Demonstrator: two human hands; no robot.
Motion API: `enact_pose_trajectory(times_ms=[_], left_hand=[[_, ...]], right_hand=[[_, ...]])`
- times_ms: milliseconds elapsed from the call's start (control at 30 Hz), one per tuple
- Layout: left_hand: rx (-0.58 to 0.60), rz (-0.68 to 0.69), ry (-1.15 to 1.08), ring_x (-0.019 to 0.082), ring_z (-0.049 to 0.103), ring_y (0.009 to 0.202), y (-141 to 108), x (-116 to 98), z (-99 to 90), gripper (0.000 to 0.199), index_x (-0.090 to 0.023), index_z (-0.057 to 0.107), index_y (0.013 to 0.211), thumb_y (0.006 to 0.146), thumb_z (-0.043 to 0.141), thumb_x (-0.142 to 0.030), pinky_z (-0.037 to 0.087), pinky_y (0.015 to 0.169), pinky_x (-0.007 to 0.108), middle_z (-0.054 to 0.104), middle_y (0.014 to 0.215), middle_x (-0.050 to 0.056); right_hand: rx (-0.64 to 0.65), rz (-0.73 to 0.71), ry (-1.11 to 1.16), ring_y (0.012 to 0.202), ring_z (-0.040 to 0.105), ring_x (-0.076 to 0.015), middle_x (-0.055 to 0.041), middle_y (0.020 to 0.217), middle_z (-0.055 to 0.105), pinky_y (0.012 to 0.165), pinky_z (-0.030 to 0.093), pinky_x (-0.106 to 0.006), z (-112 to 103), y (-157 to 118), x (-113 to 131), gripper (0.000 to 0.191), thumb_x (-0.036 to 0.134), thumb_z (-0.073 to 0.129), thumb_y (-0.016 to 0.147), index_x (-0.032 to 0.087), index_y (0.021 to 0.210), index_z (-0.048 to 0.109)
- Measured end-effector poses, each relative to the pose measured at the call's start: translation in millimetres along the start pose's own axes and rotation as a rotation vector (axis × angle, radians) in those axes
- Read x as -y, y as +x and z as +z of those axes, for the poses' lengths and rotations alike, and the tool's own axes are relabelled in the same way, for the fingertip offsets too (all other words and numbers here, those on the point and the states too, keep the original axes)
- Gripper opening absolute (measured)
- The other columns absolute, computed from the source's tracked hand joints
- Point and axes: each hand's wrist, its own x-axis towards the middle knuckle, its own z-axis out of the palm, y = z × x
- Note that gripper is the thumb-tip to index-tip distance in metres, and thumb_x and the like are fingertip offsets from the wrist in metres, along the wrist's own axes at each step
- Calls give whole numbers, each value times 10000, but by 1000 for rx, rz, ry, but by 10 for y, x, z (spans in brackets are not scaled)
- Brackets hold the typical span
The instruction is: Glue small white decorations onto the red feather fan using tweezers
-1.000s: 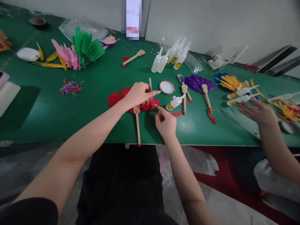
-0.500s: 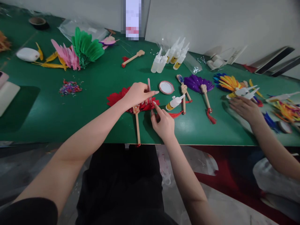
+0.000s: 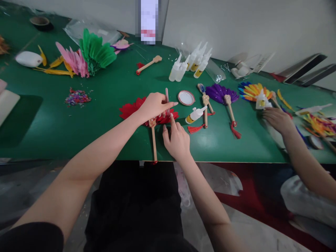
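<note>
green felt covered the table (image 3: 52, 126), with a pale wall behind it. left hand (image 3: 153, 105) rested on the red feather fan (image 3: 131, 109), fingers curled down over the feathers and pinching pink tweezers (image 3: 167, 99) that stood nearly upright. the fan lay flat near the front edge, its wooden handle (image 3: 154, 143) running toward the person and reaching the table edge. right hand (image 3: 176, 140) sat just beside the handle, index finger stretched out to touch the fan's right edge, other fingers loosely bent, holding nothing that could be made out. a small glue bottle (image 3: 194, 114) lay on its side just right of the fan, with a round white lid (image 3: 186, 97) behind it. a purple fan (image 3: 220, 93) and a red tassel (image 3: 194, 128) lay further right. a cluster of white bottles (image 3: 190, 63) stood near the wall. green fan (image 3: 96, 52) and pink feathers (image 3: 72, 61) lay far left, with a confetti pile (image 3: 77, 97) near them. a co-worker's hand (image 3: 278, 119) rested at far right, next to a multicoloured fan (image 3: 252, 91).
</note>
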Motion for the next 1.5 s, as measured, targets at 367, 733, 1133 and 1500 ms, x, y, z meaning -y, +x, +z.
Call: enact_pose_trajectory(times_ms=[367,733,1133,1500], left_hand=[[-35,-2,11,111,495,407,20,47,7,461,-181,521,489,864,662,-408,354,533,268,524,397,-20],[-152,-36,25,129,534,442,33,17,-73,456,-155,553,529,878,653,-430,406,605,279,550,430,-5],[-264,-40,-38,98,506,374,29,22,-187,433,-141,587,589,911,606,-430,441,547,247,579,447,-11],[-229,-50,-58,114,503,389,12,13,-188,443,-148,583,601,901,598,-473,444,560,261,564,450,-4]], right_hand=[[57,75,-93,862,643,-285,-180,980,652,684,501,-355,43,19,158,549,270,291,992,-32,1437,402],[58,76,-112,875,642,-274,-175,994,651,693,500,-350,40,17,161,552,276,280,998,-24,1451,381],[78,88,-99,879,639,-252,-149,975,651,672,472,-311,4,18,148,503,260,316,999,22,1427,429],[90,101,-51,794,629,-209,-138,969,655,577,416,-275,-3,46,103,495,216,361,976,47,1436,426]])
